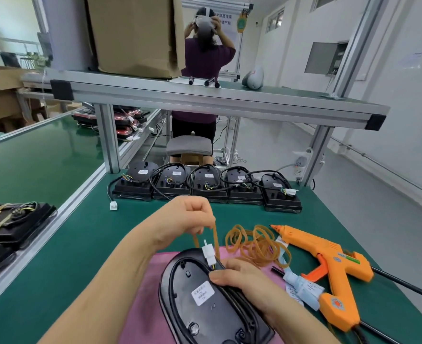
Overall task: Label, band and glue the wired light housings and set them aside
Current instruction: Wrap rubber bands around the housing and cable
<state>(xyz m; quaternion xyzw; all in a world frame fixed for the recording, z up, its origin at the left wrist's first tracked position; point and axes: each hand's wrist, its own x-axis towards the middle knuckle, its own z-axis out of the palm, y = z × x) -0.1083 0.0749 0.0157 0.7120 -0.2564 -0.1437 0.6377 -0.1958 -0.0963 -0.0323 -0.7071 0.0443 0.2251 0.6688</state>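
Black housing (180,276) lies label-up on the pink mat (140,294), right under me, long axis running away, far end nearer L hand (187,219). R hand (239,279) grips its right edge beside the white connector (207,253). L hand pinches a rubber band (214,234) just above that far end, so I reckon it goes on lengthwise next.

Both hands forward over the worktop, bare forearms, each holding something.

Left forearm runs in from lower left, angled up and to the right, wrist bent downward. Left hand (192,217) is raised above the right, knuckles up, fingers (197,207) curled tight and pinching a rubber band (215,237) that hangs taut beneath it. Right forearm enters from the lower right edge, lying low. Right hand (242,279) grips the side of a light housing (187,281), thumb laid flat across its top rim, the other fingers wrapped round the far edge.
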